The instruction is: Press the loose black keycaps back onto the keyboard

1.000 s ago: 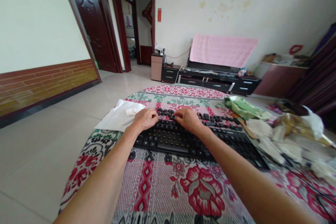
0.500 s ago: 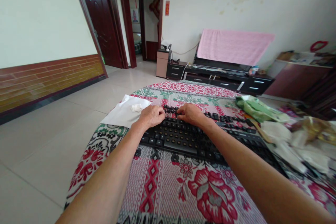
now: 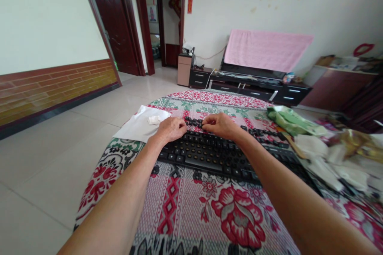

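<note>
A black keyboard [image 3: 206,155] lies on the patterned tablecloth, with many keys off and bare round sockets showing in its middle. Behind it, loose black keycaps [image 3: 194,121] stand in rows. My left hand [image 3: 171,128] is closed at the keyboard's back left, thumb and fingers pressed together; what they hold, if anything, is hidden. Thumb and forefinger of my right hand [image 3: 220,125] pinch a black keycap at the right end of the near group. More loose keycaps [image 3: 263,132] sit to the right of that hand.
White paper [image 3: 131,127] with a crumpled white tissue [image 3: 153,120] lies at the left. On the right are a second dark keyboard [image 3: 287,159], a green bag [image 3: 296,121] and pale cloths [image 3: 317,155]. The tablecloth [image 3: 167,223] covers a round-edged table.
My right hand has lifted slightly and shifted a little to the right, uncovering more keycaps between the hands. My left hand stays near the same spot. The view has tilted slightly.
</note>
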`<state>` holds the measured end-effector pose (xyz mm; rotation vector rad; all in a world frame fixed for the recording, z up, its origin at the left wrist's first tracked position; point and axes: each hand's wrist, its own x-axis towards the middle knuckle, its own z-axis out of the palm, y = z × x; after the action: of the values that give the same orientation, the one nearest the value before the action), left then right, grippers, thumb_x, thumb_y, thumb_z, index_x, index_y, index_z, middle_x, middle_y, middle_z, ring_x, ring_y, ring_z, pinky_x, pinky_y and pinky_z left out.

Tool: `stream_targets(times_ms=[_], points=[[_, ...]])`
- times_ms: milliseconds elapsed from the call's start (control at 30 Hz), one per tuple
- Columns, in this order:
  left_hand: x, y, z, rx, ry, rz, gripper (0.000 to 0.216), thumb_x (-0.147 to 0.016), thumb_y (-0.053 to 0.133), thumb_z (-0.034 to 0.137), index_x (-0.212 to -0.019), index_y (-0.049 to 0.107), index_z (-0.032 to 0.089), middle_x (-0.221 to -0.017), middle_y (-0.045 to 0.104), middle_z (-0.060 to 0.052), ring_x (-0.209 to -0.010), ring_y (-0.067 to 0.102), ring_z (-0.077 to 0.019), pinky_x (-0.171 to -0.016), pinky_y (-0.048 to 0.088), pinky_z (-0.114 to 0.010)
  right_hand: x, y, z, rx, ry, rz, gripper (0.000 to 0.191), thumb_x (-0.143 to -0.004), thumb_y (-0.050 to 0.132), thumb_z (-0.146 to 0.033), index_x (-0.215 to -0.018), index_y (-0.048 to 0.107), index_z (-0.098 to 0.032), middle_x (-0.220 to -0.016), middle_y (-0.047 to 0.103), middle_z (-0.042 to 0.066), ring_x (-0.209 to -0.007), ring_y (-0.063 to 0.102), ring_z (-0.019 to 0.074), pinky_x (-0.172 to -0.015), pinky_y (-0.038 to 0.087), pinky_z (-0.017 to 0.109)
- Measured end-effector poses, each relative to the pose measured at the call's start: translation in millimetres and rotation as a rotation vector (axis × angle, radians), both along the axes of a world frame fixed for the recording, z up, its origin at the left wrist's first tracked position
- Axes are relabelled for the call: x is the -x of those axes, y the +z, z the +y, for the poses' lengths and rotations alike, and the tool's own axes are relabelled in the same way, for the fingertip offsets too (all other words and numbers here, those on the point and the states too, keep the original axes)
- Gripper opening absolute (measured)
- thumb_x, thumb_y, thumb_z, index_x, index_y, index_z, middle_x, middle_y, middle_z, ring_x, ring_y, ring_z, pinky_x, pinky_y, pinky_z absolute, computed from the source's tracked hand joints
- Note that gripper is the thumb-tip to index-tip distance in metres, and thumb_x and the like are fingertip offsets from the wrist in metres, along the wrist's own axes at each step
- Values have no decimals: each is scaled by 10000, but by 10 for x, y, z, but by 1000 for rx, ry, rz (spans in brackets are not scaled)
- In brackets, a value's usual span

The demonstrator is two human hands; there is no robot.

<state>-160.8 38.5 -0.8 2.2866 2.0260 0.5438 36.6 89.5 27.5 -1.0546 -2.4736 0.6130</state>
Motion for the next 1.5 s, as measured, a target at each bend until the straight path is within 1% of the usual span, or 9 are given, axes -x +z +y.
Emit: stream_targets(times_ms=[233,300,500,633,767,867,1067,1300,1500], points=[[-12,8,-14,-32,-6,9,257,-733,399,325,-653,615,209,-730,634,-17,-688,544,-151,-585,350,-250,-63,-6,-477,407,142,121,202,-705,481,-296,-801,588,-152,-626,564,7,-524,476,78,-449,362,180],[-18,10,-20,-43,-1,20,258,-730,396,321,-642,609,205,-718,634,-17,-685,545,-151,-575,344,-247,-27,-47,-571,450,171,102,213,-707,476,-300,-808,597,-157,-624,558,4,-512,462,76,-427,347,175],[-33,23,-33,-43,16,20,252,-721,391,310,-641,609,211,-736,639,-16,-692,547,-153,-576,345,-247,146,-138,-679,300,168,7,222,-692,461,-283,-677,626,-134,-534,484,-20,-463,371,60,-420,292,183],[-44,36,-34,-24,26,19,266,-722,387,320,-654,621,213,-743,641,-21,-702,546,-156,-587,351,-249,208,-86,-710,207,135,-111,254,-681,436,-272,-580,615,-122,-473,428,-22,-443,347,61,-419,276,192],[-49,39,-34,-9,38,26,270,-722,388,325,-678,632,219,-753,641,-14,-708,543,-151,-593,352,-241,245,-34,-724,184,125,-183,246,-660,426,-244,-559,615,-122,-478,454,-9,-445,378,67,-425,287,194],[-45,40,-34,-5,34,47,267,-720,386,323,-677,630,223,-742,634,-7,-686,537,-145,-584,349,-237,272,-29,-694,212,106,-222,221,-635,424,-217,-549,608,-129,-463,469,-2,-432,405,74,-417,303,193],[-39,52,-31,10,21,57,264,-723,380,319,-690,627,231,-760,633,-5,-693,543,-148,-590,359,-241,290,-35,-611,412,88,-256,192,-619,431,-226,-583,598,-140,-446,493,5,-397,475,98,-401,364,198],[-39,42,-22,15,23,49,272,-727,381,328,-719,636,232,-773,638,-10,-710,545,-150,-610,363,-243,243,-78,-625,408,103,-143,203,-633,449,-261,-600,601,-131,-447,468,-12,-387,450,75,-384,351,179],[-33,38,-23,18,19,46,269,-722,381,326,-712,632,230,-773,639,-8,-718,542,-153,-610,355,-245,220,-62,-651,443,63,-82,186,-636,445,-249,-570,576,-134,-415,430,-30,-362,406,62,-365,318,175]])
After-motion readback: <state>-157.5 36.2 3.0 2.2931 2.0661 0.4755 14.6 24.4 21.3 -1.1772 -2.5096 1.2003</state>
